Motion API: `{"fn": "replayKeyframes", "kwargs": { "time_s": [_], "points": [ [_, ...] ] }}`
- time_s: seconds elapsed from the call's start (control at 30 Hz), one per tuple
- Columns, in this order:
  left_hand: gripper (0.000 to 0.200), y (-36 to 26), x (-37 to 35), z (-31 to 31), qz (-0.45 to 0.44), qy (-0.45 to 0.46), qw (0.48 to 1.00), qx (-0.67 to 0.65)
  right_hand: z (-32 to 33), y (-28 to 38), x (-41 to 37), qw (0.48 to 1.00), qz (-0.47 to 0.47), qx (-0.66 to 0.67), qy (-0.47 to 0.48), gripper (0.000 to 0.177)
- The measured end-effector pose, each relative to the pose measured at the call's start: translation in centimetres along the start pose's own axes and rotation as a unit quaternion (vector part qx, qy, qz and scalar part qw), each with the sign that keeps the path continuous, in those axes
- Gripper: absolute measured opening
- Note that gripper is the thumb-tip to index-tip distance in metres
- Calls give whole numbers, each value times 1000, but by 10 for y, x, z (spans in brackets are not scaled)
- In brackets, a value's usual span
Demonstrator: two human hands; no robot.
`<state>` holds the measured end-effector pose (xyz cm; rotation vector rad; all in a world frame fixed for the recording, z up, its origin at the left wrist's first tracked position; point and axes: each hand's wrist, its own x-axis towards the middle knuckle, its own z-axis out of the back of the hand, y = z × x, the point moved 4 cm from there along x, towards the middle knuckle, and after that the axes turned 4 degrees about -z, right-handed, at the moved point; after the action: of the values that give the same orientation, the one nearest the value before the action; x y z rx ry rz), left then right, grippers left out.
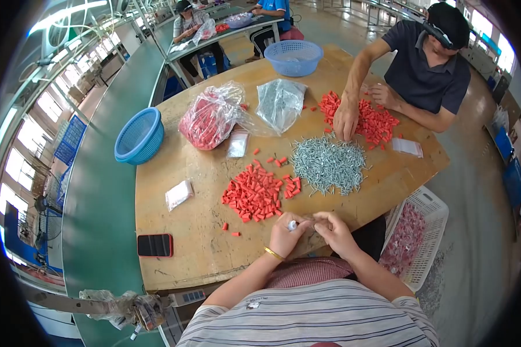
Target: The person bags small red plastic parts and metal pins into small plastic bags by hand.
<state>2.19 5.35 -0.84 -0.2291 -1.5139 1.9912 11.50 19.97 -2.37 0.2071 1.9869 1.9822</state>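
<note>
My left hand [287, 234] and my right hand [331, 229] meet at the near edge of the wooden table [197, 231], fingers closed together on a small clear bag [298, 224]. Just beyond them lies a pile of red plastic plugs [256, 192] and, to its right, a heap of silver screws [328, 163]. What is inside the bag is too small to make out. A gold bracelet sits on my left wrist.
A person opposite sorts another red plug pile [369, 120]. Bags of red plugs [210, 117] and screws [280, 103], blue baskets [139, 136] [293, 57], small bag stacks [179, 194] [407, 147], a phone [154, 245], and a white crate [415, 234] at my right.
</note>
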Motion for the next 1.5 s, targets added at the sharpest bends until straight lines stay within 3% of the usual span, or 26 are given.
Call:
{"fn": "replayKeyframes", "kwargs": {
  "time_s": [0.17,0.4,0.5,0.6,0.67,0.77,0.9,1.07,1.5],
  "points": [
    [10,26,-1,-11,76,59,991,-98,4,-9,-1,996,-62,52,38,26],
    [14,9,-5,-6,159,98,959,-212,3,5,1,997,-54,41,39,15],
    [13,12,-9,-3,173,73,964,-190,7,-3,5,996,-62,60,34,14],
    [12,22,-7,0,78,66,988,-119,6,4,4,996,-61,59,32,13],
    [10,19,-7,1,86,41,990,-109,5,2,4,996,-51,65,22,13],
    [11,6,-4,5,86,15,994,-70,7,-13,8,995,14,57,-75,13],
    [10,-2,-3,3,6,-4,1000,-7,0,-4,4,998,-25,64,-8,15],
    [10,-6,-4,1,-28,-14,999,16,-7,0,4,991,-85,98,41,18],
    [11,-8,-6,-1,-96,7,993,72,-4,-7,6,983,-141,114,32,11]
  ]
}}
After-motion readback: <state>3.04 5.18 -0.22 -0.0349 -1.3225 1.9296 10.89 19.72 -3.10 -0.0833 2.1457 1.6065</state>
